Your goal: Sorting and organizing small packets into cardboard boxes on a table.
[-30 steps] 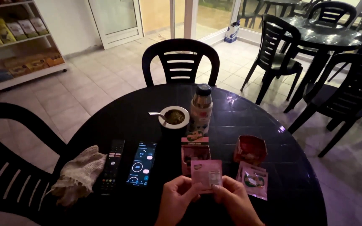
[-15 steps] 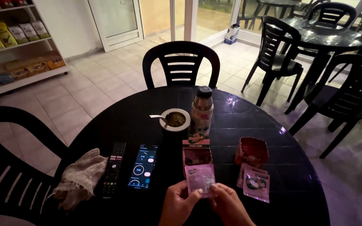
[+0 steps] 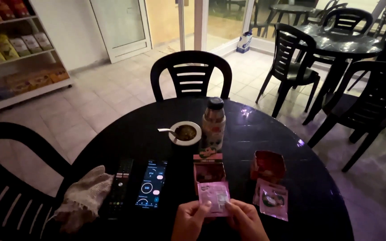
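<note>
Down at the near edge of the round black table point(image 3: 318, 196), we see both hands pinching one small pink sachet point(image 3: 214, 198) between them. The left hand point(image 3: 190, 220) grips its lower left corner with thumb and fingers closed on it, and the right hand point(image 3: 246, 220) grips the lower right corner the same way — so the sachet is held upright, its printed face toward us, just above the tabletop.

Just behind the sachet stands an open pink carton point(image 3: 208, 168) with its flap raised. To the right lie a second open carton point(image 3: 268, 165), reddish inside, and another pink sachet point(image 3: 273, 200) flat on the table, just in front of it.

To the left of the hands we see a phone point(image 3: 152, 184) with a lit screen, then a dark remote control point(image 3: 120, 187) beside it, then a crumpled pale cloth point(image 3: 85, 200) near the table's edge.

Farther back, near the middle of the table, sit a small round cup point(image 3: 185, 133) with a metal straw — dark greenish contents inside — and a tall flask point(image 3: 213, 123) with a dark cap just right of it. A black plastic chair point(image 3: 191, 76) faces us across the table.
</note>
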